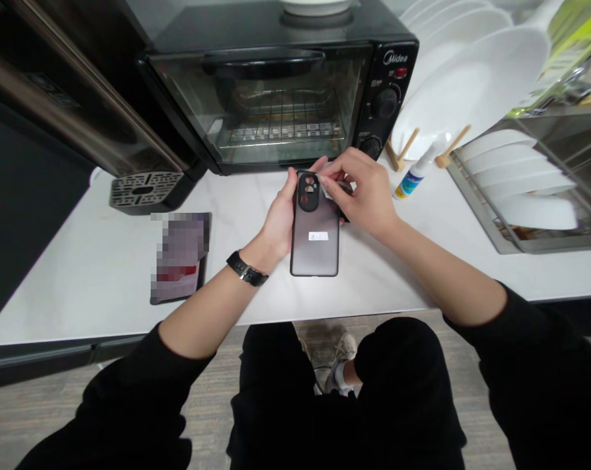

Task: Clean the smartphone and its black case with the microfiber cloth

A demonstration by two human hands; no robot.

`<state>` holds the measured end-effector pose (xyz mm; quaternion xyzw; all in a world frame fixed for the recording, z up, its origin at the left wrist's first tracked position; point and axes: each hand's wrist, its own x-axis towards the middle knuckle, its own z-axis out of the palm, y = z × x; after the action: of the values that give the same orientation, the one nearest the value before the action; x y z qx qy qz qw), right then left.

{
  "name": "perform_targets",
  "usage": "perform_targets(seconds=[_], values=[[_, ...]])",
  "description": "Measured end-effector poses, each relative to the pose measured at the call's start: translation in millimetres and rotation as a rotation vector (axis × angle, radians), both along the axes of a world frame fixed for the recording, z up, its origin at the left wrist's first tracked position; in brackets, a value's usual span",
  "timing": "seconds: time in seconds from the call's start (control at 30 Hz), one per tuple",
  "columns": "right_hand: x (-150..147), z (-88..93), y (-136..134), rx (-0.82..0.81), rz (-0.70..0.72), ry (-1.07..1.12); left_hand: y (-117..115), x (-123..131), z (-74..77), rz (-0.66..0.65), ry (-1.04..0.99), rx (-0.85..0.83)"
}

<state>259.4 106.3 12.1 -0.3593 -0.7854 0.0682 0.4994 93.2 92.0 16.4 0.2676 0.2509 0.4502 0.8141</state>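
My left hand (280, 219) grips a grey phone (315, 241) from behind, back side up, above the white counter (104, 274). The phone has a black camera block at its top and a small white label on its back. My right hand (368, 189) is closed in a pinch on a small white wipe (327, 189), pressed at the phone's top right corner beside the camera block. A black watch band sits on my left wrist.
A black toaster oven (285, 85) stands just behind my hands. A second phone (180, 258) lies flat on the counter to the left. A small spray bottle (415, 175) and white plates (476, 85) are at the right, with a dish rack (530, 189) beyond.
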Motion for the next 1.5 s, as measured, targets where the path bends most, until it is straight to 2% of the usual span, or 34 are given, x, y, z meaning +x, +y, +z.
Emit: perform_targets(seconds=[0.17,0.4,0.57,0.7,0.87,1.0,1.1,1.27,1.37,1.5], values=[[-3,0.6,-3,-0.03,0.066,0.083,-2,2,3.0,-0.03,0.041,-0.044],[-10,3.3,-14,-0.061,0.248,-0.008,-4,2,-1.6,0.009,0.032,0.004],[-22,-0.2,-32,-0.103,0.573,-0.172,-3,-2,-5.0,0.043,0.038,0.127],[-21,6.5,-39,-0.208,0.661,-0.389,0,-4,-5.9,0.135,0.081,0.148],[-5,22.3,-30,-0.317,0.566,-0.499,3,-6,-4.5,0.176,0.023,0.108],[8,28.0,-17,-0.216,0.324,-0.419,4,-5,-4.5,0.137,-0.006,0.079],[10,24.8,-10,-0.128,0.116,-0.359,3,-2,-4.5,0.082,-0.029,0.055],[1,12.0,-10,-0.047,-0.111,-0.219,0,4,-7.1,-0.009,0.022,-0.067],[-4,9.0,-13,-0.041,-0.09,-0.116,0,5,-13.3,-0.059,0.085,-0.114],[-7,11.7,-20,-0.061,0.088,-0.17,0,5,-17.0,-0.034,0.088,-0.051]])
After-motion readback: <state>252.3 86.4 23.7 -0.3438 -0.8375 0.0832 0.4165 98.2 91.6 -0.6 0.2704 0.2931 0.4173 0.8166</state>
